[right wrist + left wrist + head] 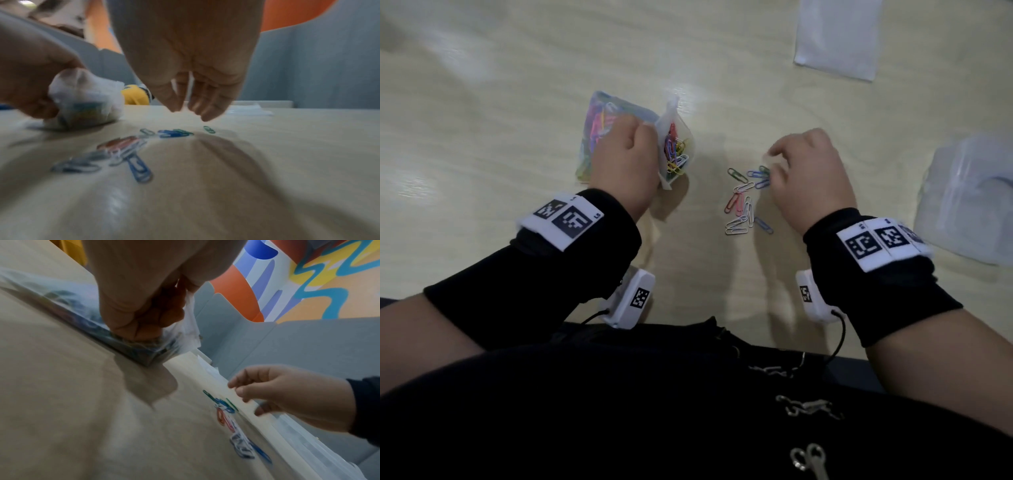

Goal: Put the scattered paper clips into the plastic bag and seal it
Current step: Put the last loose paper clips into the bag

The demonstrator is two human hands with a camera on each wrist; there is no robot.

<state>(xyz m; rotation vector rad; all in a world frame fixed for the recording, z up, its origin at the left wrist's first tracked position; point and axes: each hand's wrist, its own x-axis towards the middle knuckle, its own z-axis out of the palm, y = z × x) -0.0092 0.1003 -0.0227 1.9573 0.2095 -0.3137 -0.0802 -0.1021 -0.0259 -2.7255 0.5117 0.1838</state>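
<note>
On the pale wooden table (482, 113), far left: one flat clear packet (594, 137) stuffed with coloured clips, its near edge tucked under the left hand (625, 161). Just right of that, one small plastic bag (675, 144), clutched at its bunched side by curled left fingers, mouth turned up and toward the right, lower corner resting on the table. Inside it, a tangle of red, yellow, blue and green clips, too crowded to count.

Further right, well apart from the bag: loose paper clips (748, 202) lying flat in one cluster, probably twelve given the blur: about five white, three blue, two green, one red, one pink.

Above the far end of that cluster, the right hand (813, 181), slack and holding nothing visible; fingertips (207, 116) pointing down, hanging just over a green clip (209, 129) in the right wrist view.

Far right: one heap of empty clear bags (969, 198). Beyond the right hand, at the top edge: one white sheet (837, 34).
</note>
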